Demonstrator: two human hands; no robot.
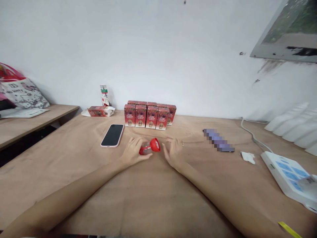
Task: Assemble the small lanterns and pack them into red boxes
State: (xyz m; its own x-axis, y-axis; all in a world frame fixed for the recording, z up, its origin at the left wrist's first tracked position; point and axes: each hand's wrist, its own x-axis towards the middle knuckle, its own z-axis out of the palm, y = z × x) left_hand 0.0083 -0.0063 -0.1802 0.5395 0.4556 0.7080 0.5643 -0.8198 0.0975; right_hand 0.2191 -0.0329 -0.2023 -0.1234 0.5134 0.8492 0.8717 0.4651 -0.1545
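My left hand (133, 150) is closed around a small clear plastic item with red ends (147, 148), lying on its side just above or on the table. Its wider red end, hollow like a cup, faces right; I cannot make out its exact kind. To the right of it, my right hand (174, 152) has its fingers apart and holds nothing. A tiny pale object (182, 143) shows by the right hand's fingers, too small to name. Behind both hands stand several red printed boxes (140, 116) in two rows.
A phone (112, 135) lies left of my hands. Behind it are an opened red box (97, 111) and a bottle (104, 96). On the right are a blurred purple object (218, 140), a white scrap (247, 157), and a power strip (287, 175) with its cable.
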